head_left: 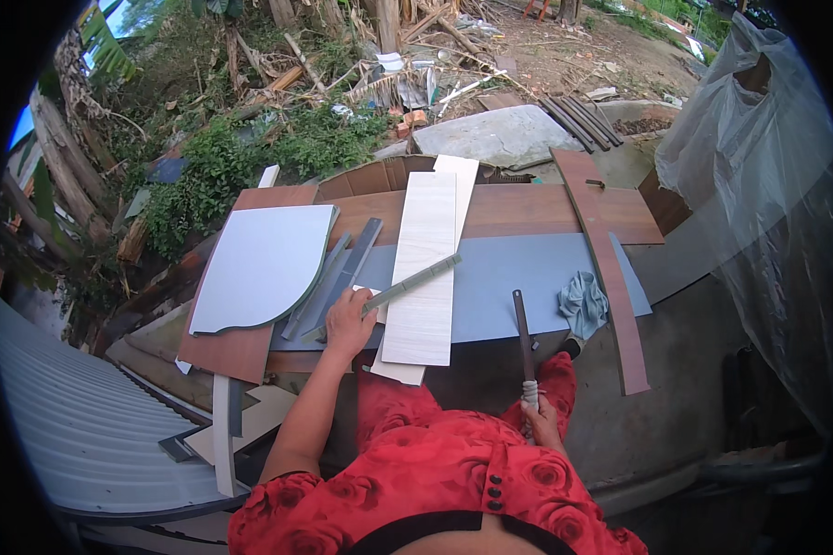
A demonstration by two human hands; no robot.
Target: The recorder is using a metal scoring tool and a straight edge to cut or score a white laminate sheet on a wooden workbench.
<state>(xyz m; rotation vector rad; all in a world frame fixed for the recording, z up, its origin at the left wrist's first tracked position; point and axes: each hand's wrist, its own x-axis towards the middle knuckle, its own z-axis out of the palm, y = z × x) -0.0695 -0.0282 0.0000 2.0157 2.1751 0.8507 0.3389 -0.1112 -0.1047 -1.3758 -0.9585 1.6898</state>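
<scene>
My left hand (350, 319) is closed around a thin grey-green strip (418, 282), which slants up to the right across two pale wood-grain boards (424, 213). Those boards overlap on a wide grey-blue panel (509, 277). In my right hand (544, 422), low by my knee, is a long, narrow dark blade (521, 324) with a wrapped handle (529, 396); it points away from me. Two narrow grey strips (354, 264) lie just beyond my left hand. A crumpled light-blue cloth (583, 305) rests on the panel's right side.
A white curved-edge panel (264, 264) lies on brown boards (227, 347) at left. A long brown board (602, 264) crosses the right end. Clear plastic sheeting (750, 157) hangs at right; corrugated metal (93, 416) is at lower left. Plants and debris lie beyond.
</scene>
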